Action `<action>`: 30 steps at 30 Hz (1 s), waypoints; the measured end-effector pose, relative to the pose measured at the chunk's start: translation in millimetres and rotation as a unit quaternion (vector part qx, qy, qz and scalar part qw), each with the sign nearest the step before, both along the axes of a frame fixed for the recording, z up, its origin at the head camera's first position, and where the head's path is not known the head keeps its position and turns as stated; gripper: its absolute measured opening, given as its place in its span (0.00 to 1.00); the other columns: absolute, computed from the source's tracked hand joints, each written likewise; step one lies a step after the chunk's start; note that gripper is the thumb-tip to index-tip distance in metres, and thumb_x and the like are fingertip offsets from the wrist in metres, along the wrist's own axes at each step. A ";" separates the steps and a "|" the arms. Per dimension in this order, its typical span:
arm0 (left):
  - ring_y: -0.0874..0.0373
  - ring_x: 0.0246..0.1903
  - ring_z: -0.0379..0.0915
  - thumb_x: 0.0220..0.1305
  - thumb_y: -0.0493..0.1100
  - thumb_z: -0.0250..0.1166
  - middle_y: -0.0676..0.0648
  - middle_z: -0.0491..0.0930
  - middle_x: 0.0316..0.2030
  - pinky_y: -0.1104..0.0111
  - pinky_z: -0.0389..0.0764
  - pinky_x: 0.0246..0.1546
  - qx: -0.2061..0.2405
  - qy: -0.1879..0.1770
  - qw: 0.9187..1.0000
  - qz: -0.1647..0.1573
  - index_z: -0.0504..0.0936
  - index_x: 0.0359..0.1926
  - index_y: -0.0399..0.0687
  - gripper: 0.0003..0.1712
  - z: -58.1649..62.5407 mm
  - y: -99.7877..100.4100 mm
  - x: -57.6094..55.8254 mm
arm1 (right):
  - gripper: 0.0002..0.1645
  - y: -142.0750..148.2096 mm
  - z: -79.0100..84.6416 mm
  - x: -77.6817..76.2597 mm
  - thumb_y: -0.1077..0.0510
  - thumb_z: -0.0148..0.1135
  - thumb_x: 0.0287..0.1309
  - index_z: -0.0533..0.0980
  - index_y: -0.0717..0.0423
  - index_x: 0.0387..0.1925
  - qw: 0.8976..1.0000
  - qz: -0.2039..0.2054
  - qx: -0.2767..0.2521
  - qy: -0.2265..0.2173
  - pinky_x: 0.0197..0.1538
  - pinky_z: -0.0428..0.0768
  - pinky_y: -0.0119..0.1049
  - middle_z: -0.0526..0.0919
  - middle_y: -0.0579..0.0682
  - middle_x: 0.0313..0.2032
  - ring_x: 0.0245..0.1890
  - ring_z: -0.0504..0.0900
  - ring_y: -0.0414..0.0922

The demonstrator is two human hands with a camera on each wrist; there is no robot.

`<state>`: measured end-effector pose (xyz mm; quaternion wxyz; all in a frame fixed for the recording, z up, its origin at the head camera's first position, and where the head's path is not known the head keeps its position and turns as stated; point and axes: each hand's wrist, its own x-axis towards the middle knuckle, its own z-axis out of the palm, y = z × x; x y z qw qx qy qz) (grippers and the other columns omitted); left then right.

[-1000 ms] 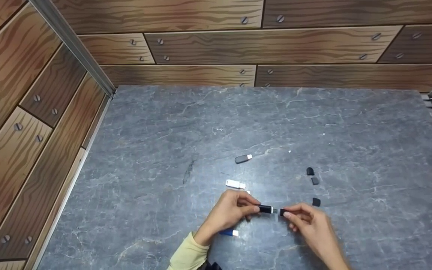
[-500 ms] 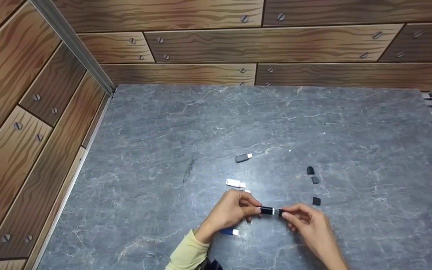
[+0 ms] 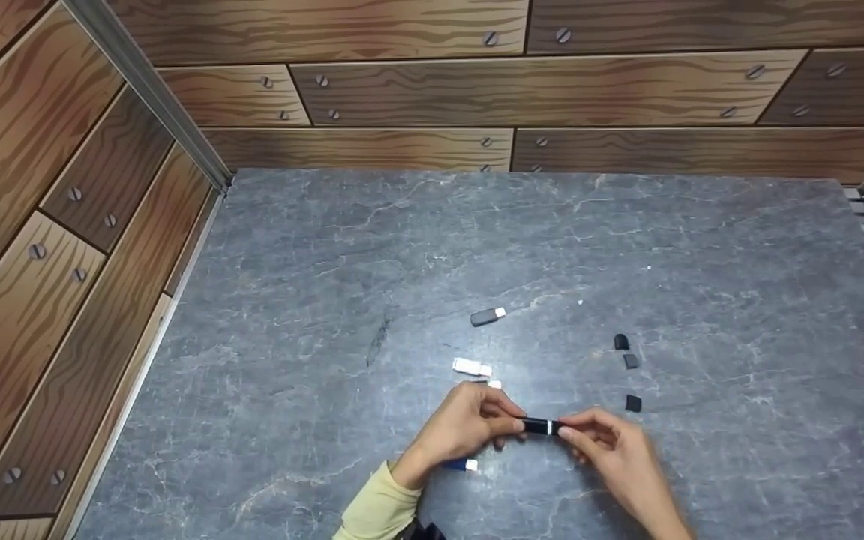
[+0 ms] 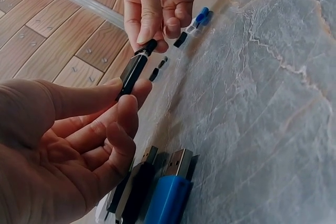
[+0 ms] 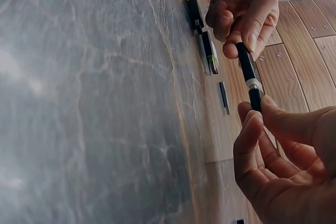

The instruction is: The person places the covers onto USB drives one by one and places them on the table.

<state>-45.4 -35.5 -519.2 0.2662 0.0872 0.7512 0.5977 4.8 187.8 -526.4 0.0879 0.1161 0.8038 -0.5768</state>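
Two hands meet on one black USB stick (image 3: pixel 539 426), held just above the grey stone-look table (image 3: pixel 627 240). The left hand (image 3: pixel 462 427) pinches its body; the right hand (image 3: pixel 608 442) pinches the black cap (image 3: pixel 561 428) at its end, a thin silver strip showing between. No writing can be read on it. Three loose caps (image 3: pixel 629 361) lie to the right, other sticks (image 3: pixel 471 367) nearby.

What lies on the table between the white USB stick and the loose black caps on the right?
Nothing: in the head view the stretch from white USB stick to loose black caps is bare grey table.
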 end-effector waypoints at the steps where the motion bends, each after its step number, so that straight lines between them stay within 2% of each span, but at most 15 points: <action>1: 0.63 0.19 0.77 0.63 0.34 0.74 0.40 0.92 0.32 0.78 0.74 0.20 0.000 0.000 1.000 0.000 0.91 0.40 0.40 0.05 0.1 0.2 0.1 | 0.08 -0.1 -0.6 0.2 0.68 0.72 0.60 0.86 0.64 0.42 1.000 0.001 -0.005 0.002 0.28 0.81 0.31 0.87 0.52 0.26 0.21 0.80 0.39; 12: 0.63 0.18 0.75 0.63 0.32 0.74 0.35 0.91 0.32 0.78 0.71 0.19 0.017 -0.012 1.000 0.016 0.91 0.39 0.38 0.04 -2.0 3.9 3.0 | 0.10 0.1 -1.7 2.1 0.70 0.71 0.61 0.85 0.70 0.44 0.998 0.001 -0.056 0.008 0.31 0.85 0.30 0.90 0.51 0.31 0.24 0.83 0.38; 17: 0.64 0.18 0.76 0.63 0.30 0.73 0.35 0.91 0.31 0.79 0.72 0.19 0.027 -0.015 0.999 0.026 0.90 0.40 0.36 0.05 -3.6 7.1 4.5 | 0.10 -0.3 -1.9 0.9 0.71 0.71 0.62 0.85 0.73 0.44 0.997 -0.019 -0.071 -0.015 0.32 0.86 0.30 0.91 0.49 0.33 0.25 0.85 0.38; 22: 0.65 0.20 0.79 0.63 0.30 0.72 0.39 0.91 0.30 0.78 0.75 0.21 0.019 -0.009 0.999 0.030 0.91 0.41 0.37 0.06 -2.7 7.1 4.0 | 0.10 -2.9 -1.0 -1.7 0.71 0.71 0.62 0.85 0.73 0.44 0.997 -0.033 -0.069 -0.033 0.33 0.87 0.31 0.92 0.55 0.33 0.25 0.86 0.40; 25: 0.64 0.20 0.80 0.64 0.31 0.72 0.39 0.91 0.30 0.77 0.77 0.22 0.009 0.008 1.000 0.025 0.91 0.42 0.38 0.06 -1.5 7.0 3.0 | 0.10 -3.2 -0.2 -2.8 0.70 0.70 0.63 0.85 0.72 0.44 0.997 -0.036 -0.061 -0.040 0.33 0.87 0.31 0.91 0.56 0.33 0.24 0.86 0.40; 30: 0.62 0.24 0.84 0.67 0.35 0.72 0.42 0.92 0.33 0.77 0.81 0.27 -0.024 0.087 0.996 0.012 0.90 0.46 0.39 0.08 -0.9 10.1 0.6 | 0.09 -2.5 1.3 -6.9 0.68 0.71 0.63 0.85 0.71 0.44 0.997 -0.040 -0.055 -0.043 0.32 0.85 0.30 0.91 0.55 0.30 0.23 0.85 0.39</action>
